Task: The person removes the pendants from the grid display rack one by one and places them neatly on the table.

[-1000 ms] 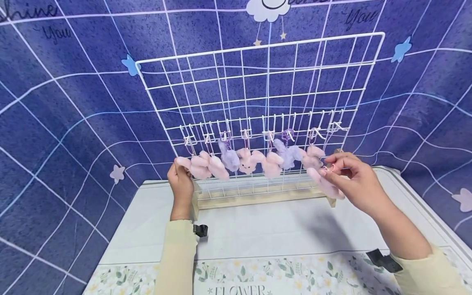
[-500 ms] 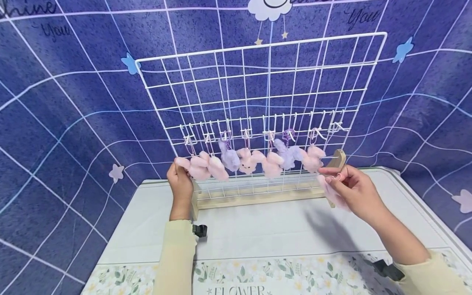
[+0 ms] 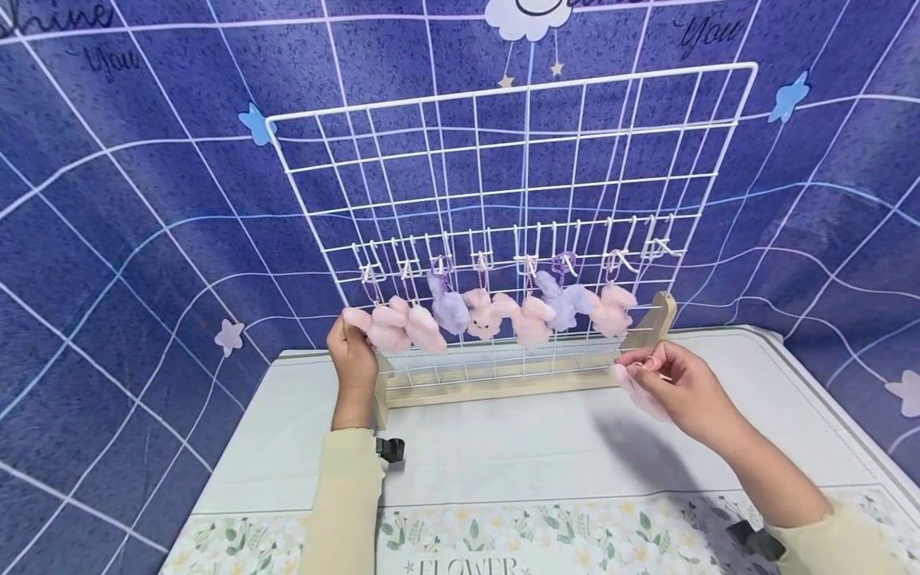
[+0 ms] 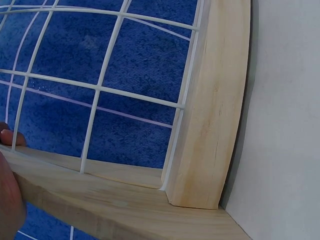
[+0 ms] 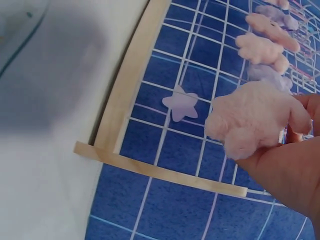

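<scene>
My left hand point(image 3: 352, 359) grips the left wooden side post point(image 4: 95, 200) of a white wire grid rack point(image 3: 474, 96), thumb on one side and fingers on the other. Between the thumb and fingers of my right hand point(image 3: 690, 395) is a pink plush keychain point(image 5: 255, 117), pinched near its ring. That hand is in front of the rack's right wooden post point(image 3: 650, 323), lower than the hanging row. Pink plush keychains point(image 3: 611, 311) and lilac plush ones point(image 3: 449, 310) hang side by side on the rack's hooks. The rightmost hook point(image 3: 656, 249) holds nothing.
The rack's wooden base point(image 3: 503, 389) stands on a table with a white cloth point(image 3: 503, 447) printed with flowers along the front. Behind it hangs a blue curtain point(image 3: 180, 184) with grid lines and stars. Black straps point(image 3: 391, 450) sit at both wrists.
My right hand has moved down from beside the rightmost hanging plush, still holding the pink plush keychain. More of the right wooden post shows now. The left hand stays where it was.
</scene>
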Demonstrator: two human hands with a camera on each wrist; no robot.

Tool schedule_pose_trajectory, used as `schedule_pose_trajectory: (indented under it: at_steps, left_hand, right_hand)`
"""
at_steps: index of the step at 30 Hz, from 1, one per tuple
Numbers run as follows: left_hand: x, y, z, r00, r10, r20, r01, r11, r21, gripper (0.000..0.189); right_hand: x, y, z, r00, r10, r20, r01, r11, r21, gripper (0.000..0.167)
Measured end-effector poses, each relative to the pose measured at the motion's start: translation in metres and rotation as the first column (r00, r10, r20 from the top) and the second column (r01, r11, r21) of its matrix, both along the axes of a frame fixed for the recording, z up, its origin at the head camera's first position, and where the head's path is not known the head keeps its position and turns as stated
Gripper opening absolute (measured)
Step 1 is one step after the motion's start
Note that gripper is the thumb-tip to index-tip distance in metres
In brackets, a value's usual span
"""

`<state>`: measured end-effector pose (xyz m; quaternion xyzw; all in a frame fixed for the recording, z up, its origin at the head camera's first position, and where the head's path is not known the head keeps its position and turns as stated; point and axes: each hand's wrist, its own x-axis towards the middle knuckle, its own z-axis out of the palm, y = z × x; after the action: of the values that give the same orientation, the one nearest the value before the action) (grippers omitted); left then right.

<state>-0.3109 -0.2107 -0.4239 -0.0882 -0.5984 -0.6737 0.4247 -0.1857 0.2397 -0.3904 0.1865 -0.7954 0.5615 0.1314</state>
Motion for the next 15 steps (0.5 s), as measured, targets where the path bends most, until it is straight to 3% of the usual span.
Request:
schedule_pose_trajectory:
  at_steps: [5,8,12,15]
  left_hand:
    - [0.001,0.000,0.000,0.999,-0.051,-0.002,0.051,0.999,0.018,0.042]
    - [0.002,0.000,0.001,0.998,-0.069,0.004,0.069,0.997,0.031,0.043]
    - [0.002,0.000,0.002,0.997,-0.077,0.013,0.076,0.996,0.037,0.044]
    - [0.001,-0.001,0.001,0.997,-0.077,0.010,0.077,0.997,0.020,0.045]
  right_hand:
    - [0.001,0.000,-0.009,1.000,-0.012,0.013,0.011,1.000,0.014,0.021]
    - [0.000,0.001,-0.015,0.996,0.069,0.055,-0.067,0.997,-0.039,0.022]
    - [0.000,0.000,-0.022,0.966,0.218,0.138,-0.198,0.969,-0.149,0.022]
    - [0.001,-0.002,-0.026,0.954,0.238,0.180,-0.209,0.964,-0.164,0.021]
